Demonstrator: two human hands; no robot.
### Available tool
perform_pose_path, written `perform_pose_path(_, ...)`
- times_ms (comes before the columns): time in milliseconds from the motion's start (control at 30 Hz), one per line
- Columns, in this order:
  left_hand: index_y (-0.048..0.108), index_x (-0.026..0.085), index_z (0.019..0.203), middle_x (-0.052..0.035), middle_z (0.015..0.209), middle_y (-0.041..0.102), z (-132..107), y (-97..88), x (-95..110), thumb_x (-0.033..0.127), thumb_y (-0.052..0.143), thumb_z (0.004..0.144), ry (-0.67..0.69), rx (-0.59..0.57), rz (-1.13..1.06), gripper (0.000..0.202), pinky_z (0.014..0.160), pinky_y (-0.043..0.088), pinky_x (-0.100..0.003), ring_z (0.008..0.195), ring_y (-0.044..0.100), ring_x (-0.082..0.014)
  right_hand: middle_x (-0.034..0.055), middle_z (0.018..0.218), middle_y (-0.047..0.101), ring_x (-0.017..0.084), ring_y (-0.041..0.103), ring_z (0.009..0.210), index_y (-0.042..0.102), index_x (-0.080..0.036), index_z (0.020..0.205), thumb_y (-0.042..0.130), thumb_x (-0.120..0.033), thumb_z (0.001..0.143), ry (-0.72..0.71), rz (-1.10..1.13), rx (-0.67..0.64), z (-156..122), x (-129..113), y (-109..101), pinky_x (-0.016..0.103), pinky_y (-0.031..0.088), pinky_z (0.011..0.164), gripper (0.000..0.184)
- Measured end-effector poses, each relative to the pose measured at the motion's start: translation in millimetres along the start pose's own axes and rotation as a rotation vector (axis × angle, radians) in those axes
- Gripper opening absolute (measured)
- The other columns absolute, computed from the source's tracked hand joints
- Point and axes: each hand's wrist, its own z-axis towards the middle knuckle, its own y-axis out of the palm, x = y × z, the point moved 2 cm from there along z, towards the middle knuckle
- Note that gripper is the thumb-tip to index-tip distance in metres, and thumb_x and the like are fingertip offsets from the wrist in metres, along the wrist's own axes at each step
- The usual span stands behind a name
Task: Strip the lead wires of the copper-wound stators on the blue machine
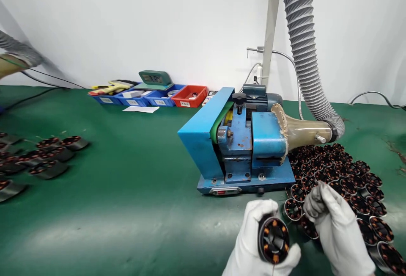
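Note:
Both my hands wear white gloves. My left hand (253, 242) is closed round a black ring-shaped motor stator (273, 240) with copper windings, its open face turned toward me. My right hand (333, 221) hovers just to its right with the fingers pinched together at about the top of the stator; what they pinch is too small to make out. Both hands are in front of a blue bench machine (241, 144) on the green mat (127, 191).
Several more stators (342, 178) stand packed together right of the machine, under my right hand. A grey ribbed hose (301, 47) runs from the machine's funnel up the wall. Other stators (44, 157) lie at the left. Blue and red bins (158, 96) and a clock (155, 78) sit at the back.

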Motion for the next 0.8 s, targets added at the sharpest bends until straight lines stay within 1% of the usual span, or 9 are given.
perform_pose_path(100,0.053,0.030,0.118,-0.0049,0.112,0.057,2,-2.3,3,0.014,0.071,0.063,0.066,-0.009,0.048,0.059,0.066,0.057,-0.030,0.076,0.065,-0.0170,0.0049,0.068,0.071,0.021,0.066,0.061,0.072,-0.020,0.074,0.076,-0.047,0.066,0.039,0.046,-0.102,-8,9,10,0.032,0.056,0.061,0.029)
perform_pose_path(200,0.056,0.027,0.113,-0.0050,0.102,0.060,4,1.4,4,0.011,0.067,0.065,0.244,0.006,0.165,0.052,0.083,0.055,-0.036,0.093,0.063,-0.0231,0.0074,0.073,0.075,0.024,0.070,0.070,0.077,-0.021,0.071,0.079,-0.040,0.064,0.033,-0.014,-0.224,-18,14,25,0.032,0.057,0.066,0.021)
perform_pose_path(333,0.054,0.027,0.108,-0.0024,0.092,0.057,-2,8.3,3,0.011,0.067,0.065,0.316,0.023,0.189,0.047,0.072,0.055,-0.032,0.079,0.061,-0.0186,0.0025,0.067,0.074,0.016,0.066,0.059,0.076,-0.022,0.069,0.083,-0.031,0.060,0.044,0.145,-0.070,-7,-1,29,0.024,0.055,0.058,0.015)
perform_pose_path(433,0.053,0.029,0.108,-0.0020,0.093,0.053,-3,7.6,4,0.010,0.069,0.063,0.332,0.038,0.203,0.051,0.069,0.054,-0.029,0.079,0.059,-0.0172,-0.0021,0.075,0.074,0.012,0.067,0.066,0.074,-0.025,0.074,0.083,-0.029,0.062,-0.032,0.319,0.144,5,-12,18,0.022,0.056,0.068,0.016)
perform_pose_path(467,0.052,0.030,0.110,-0.0024,0.096,0.053,-2,6.2,5,0.008,0.068,0.063,0.338,0.061,0.217,0.054,0.072,0.054,-0.030,0.084,0.059,-0.0181,-0.0014,0.077,0.074,0.013,0.068,0.070,0.074,-0.025,0.076,0.082,-0.030,0.065,-0.063,0.300,0.170,5,-12,15,0.023,0.056,0.071,0.014)
perform_pose_path(533,0.052,0.031,0.114,-0.0030,0.101,0.054,4,3.6,3,0.005,0.066,0.064,0.341,0.091,0.242,0.059,0.081,0.053,-0.032,0.095,0.058,-0.0201,0.0042,0.082,0.075,0.019,0.070,0.075,0.075,-0.023,0.082,0.075,-0.037,0.071,-0.105,0.142,0.056,-2,-5,15,0.029,0.057,0.074,0.018)
perform_pose_path(633,0.055,0.030,0.113,-0.0040,0.109,0.055,16,4.4,-8,0.008,0.067,0.067,0.268,0.090,0.216,0.053,0.092,0.050,-0.037,0.102,0.057,-0.0215,0.0114,0.099,0.075,0.030,0.070,0.093,0.075,-0.020,0.094,0.071,-0.044,0.070,-0.150,-0.140,-0.163,-19,17,23,0.040,0.056,0.085,0.034)
perform_pose_path(733,0.053,0.026,0.114,-0.0075,0.117,0.054,28,12.1,-23,0.019,0.071,0.069,0.094,0.168,0.045,0.048,0.097,0.048,-0.041,0.109,0.058,-0.0245,0.0118,0.112,0.071,0.033,0.065,0.105,0.070,-0.020,0.108,0.079,-0.034,0.058,-0.169,-0.291,-0.107,-22,32,35,0.043,0.050,0.095,0.053)
perform_pose_path(800,0.048,0.025,0.117,-0.0097,0.123,0.052,35,20.6,-30,0.026,0.070,0.072,-0.033,0.224,-0.193,0.050,0.096,0.049,-0.040,0.114,0.057,-0.0257,0.0123,0.109,0.072,0.033,0.066,0.102,0.070,-0.019,0.106,0.078,-0.032,0.056,-0.158,-0.378,-0.049,-13,32,45,0.045,0.051,0.093,0.052)
